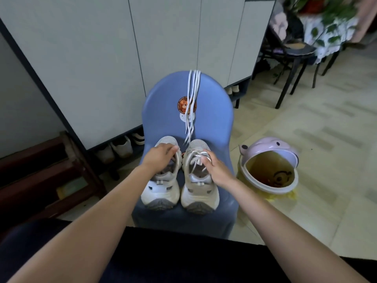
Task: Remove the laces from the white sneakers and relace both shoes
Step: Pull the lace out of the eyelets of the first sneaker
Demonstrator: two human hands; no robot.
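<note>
Both sneakers [179,172] sit on blue chair [212,127]; spare laces [192,94] draped over its back. Right hand [218,170] pinches right shoe's lace [196,155]; left hand [160,158] grips left shoe. Likely unlacing; next, draw lace free.

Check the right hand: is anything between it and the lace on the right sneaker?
Nothing visible. The right hand already rests on the right sneaker, fingertips on its white lace. The left hand is on the left sneaker, clear of it. The spare laces hang over the chair back, beyond the toes.
</note>
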